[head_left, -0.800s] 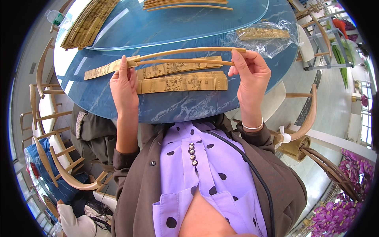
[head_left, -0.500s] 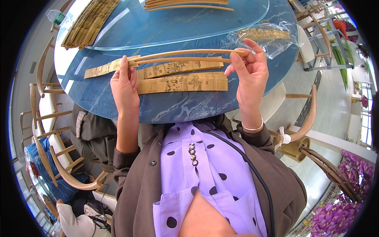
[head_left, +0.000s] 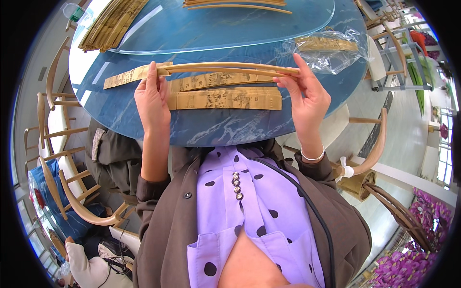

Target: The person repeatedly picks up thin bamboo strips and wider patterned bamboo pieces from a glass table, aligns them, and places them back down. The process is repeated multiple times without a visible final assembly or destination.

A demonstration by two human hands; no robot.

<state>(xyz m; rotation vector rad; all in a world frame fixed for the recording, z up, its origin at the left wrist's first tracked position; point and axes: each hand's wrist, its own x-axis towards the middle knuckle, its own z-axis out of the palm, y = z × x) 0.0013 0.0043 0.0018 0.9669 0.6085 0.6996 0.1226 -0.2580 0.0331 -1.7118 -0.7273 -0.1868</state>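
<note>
My left hand and my right hand hold the two ends of a bundle of long thin bamboo ribs just above a round blue marble-patterned table. The left fingers pinch the bundle near its left end, the right fingers grip its right end. Beneath the bundle lie flat printed paper strips and a longer printed strip that sticks out to the left.
A clear plastic bag with tan strips lies at the right. A glass turntable carries more bamboo sticks; a bamboo stack sits far left. Wooden chairs ring the table. Another person sits lower left.
My right hand has opened its fingers slightly and shifted along the bundle's right end; the ribs sit a little straighter. My left hand stays in place.
</note>
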